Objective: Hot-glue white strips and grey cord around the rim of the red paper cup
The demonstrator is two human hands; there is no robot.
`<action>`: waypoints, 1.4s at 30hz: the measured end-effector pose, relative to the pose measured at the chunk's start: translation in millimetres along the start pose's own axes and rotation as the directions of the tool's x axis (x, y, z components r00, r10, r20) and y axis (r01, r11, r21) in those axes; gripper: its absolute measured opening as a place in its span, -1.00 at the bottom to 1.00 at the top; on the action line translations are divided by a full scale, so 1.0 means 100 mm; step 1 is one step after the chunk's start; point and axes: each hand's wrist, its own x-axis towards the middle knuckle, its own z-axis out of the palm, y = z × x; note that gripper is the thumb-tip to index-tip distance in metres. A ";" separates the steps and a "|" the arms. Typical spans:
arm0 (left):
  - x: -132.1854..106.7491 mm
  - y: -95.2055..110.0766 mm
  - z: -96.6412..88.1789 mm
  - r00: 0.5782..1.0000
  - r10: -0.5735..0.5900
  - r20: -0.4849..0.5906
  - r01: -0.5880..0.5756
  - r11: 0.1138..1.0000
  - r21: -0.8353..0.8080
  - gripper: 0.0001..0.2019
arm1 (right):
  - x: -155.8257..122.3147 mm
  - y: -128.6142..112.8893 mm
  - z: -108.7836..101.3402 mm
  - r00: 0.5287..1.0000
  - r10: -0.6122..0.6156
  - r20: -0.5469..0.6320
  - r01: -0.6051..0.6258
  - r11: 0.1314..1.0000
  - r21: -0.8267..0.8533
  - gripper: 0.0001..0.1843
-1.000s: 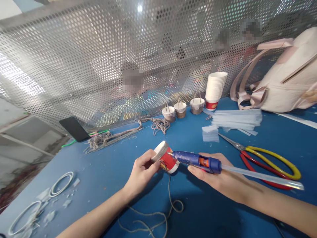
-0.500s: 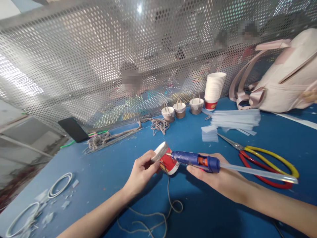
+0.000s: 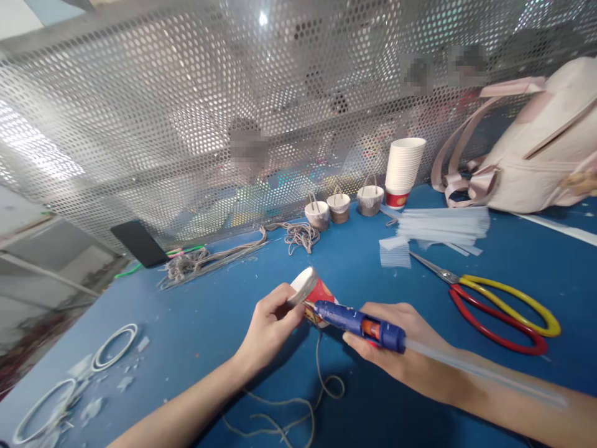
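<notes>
My left hand (image 3: 269, 326) is closed round a cut-down red and white paper cup (image 3: 311, 290), held tilted on its side above the blue table (image 3: 224, 311). My right hand (image 3: 402, 348) grips a blue glue gun (image 3: 357, 323) with a clear glue stick (image 3: 471, 372) trailing back over my forearm. The gun's nozzle touches the red side of the cup. A length of grey twine (image 3: 298, 404) hangs from the cup and loops on the table below.
Red and yellow scissors (image 3: 499, 305), clear glue sticks (image 3: 443, 225), a stack of paper cups (image 3: 403, 168), three small twine baskets (image 3: 340, 206), twine bundles (image 3: 209, 258), a black phone (image 3: 138, 242), cut cup rims (image 3: 112, 345) and a pink bag (image 3: 536, 155) lie about. A perforated metal screen (image 3: 186, 112) backs the table.
My right hand has swung the glue gun down and left, so its nozzle now sits lower on the cup. The cup and left hand have barely moved.
</notes>
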 end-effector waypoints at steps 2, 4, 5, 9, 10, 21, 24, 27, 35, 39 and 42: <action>0.01 0.01 -0.01 1.000 0.006 -0.007 -0.006 1.000 0.009 -0.75 | -0.01 -0.01 -0.02 1.000 0.021 0.006 -0.021 0.999 0.035 -0.71; 0.02 0.02 -0.02 1.000 0.007 -0.024 -0.007 1.000 0.009 -0.75 | 0.01 -0.01 -0.06 0.992 0.125 0.001 -0.125 0.986 0.111 -0.69; 0.03 0.02 -0.02 0.999 0.003 -0.035 -0.003 1.000 0.008 -0.75 | 0.03 0.00 -0.09 0.980 0.198 -0.009 -0.194 0.970 0.149 -0.67; 0.06 0.02 -0.04 0.997 -0.007 -0.077 0.008 1.000 0.020 -0.75 | 0.19 0.20 -0.20 0.907 0.408 -0.102 -0.382 0.901 0.206 -0.54; 0.06 0.02 -0.04 0.997 -0.001 -0.082 0.003 1.000 0.025 -0.76 | 0.25 0.27 -0.20 0.902 0.413 -0.125 -0.386 0.902 0.192 -0.53; 0.03 0.03 -0.04 0.991 0.103 -0.087 -0.093 0.989 0.111 -0.81 | 0.36 0.65 -0.19 0.984 0.093 -0.154 -0.149 0.902 -0.405 -0.63; 0.04 0.05 -0.06 0.988 0.119 -0.102 -0.107 0.987 0.118 -0.81 | 0.19 0.56 -0.39 0.965 0.116 -0.234 -0.224 0.832 -0.508 -0.68; 0.05 0.07 -0.09 0.981 0.153 -0.116 -0.135 0.980 0.149 -0.82 | -0.02 0.45 -0.54 0.948 0.258 -0.185 -0.316 0.812 -0.490 -0.60; 0.08 0.21 -0.13 0.953 0.264 -0.148 -0.215 0.935 0.282 -0.84 | 0.12 0.03 -0.15 0.897 0.332 0.291 -0.424 0.831 0.360 -0.72; 0.05 0.30 -0.25 0.931 0.306 -0.199 -0.211 0.897 0.389 -0.84 | 0.50 -0.13 0.24 0.874 0.376 0.308 -0.461 0.441 0.770 -0.81; -0.01 0.29 -0.37 0.906 0.346 -0.245 -0.206 0.864 0.460 -0.85 | 0.70 -0.29 0.42 0.859 0.294 0.418 -0.476 0.160 0.865 -0.90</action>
